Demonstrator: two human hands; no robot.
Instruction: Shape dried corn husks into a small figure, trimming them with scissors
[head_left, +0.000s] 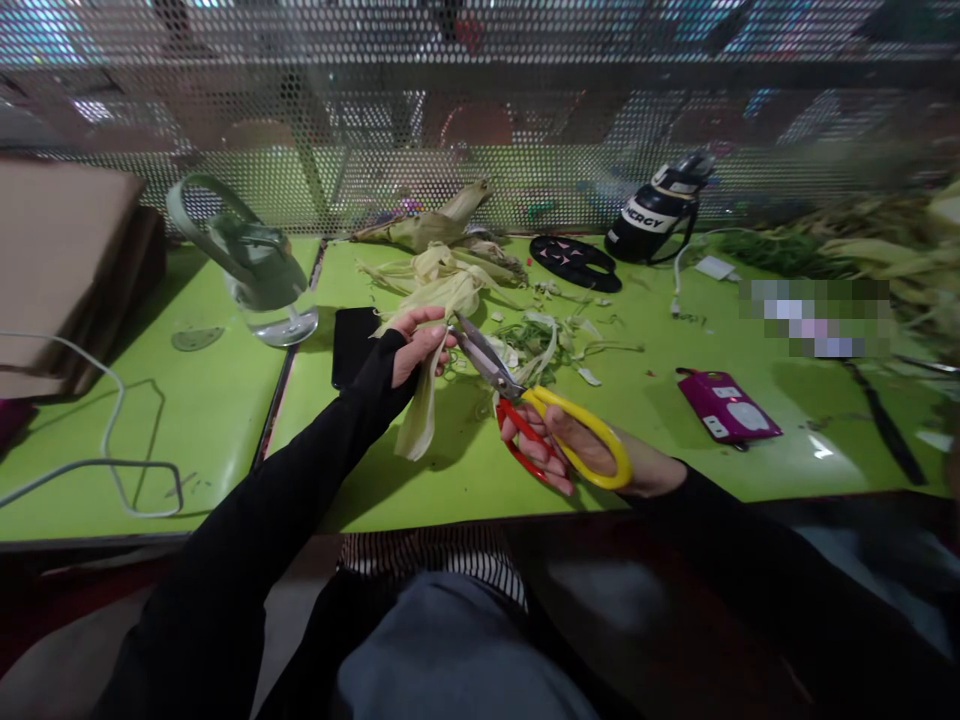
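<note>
My left hand (418, 342) is closed around a pale corn husk leaf (420, 415) that hangs down from its fingers over the green table (210, 400). My right hand (581, 450) grips scissors (525, 395) with one yellow and one red handle. The metal blades point up-left, and their tips reach the husk right beside my left fingers. A pile of more husks (450, 275) lies just behind my left hand, with cut green scraps (540, 340) to its right.
A clear water jug with a green lid (259, 270) stands at the left, a black phone (352, 345) beside it. A magenta power strip (727, 408) lies at the right. Black gear (660, 210), cardboard (60, 260), a white cable (112, 430) and a perforated metal screen (480, 120) surround the table.
</note>
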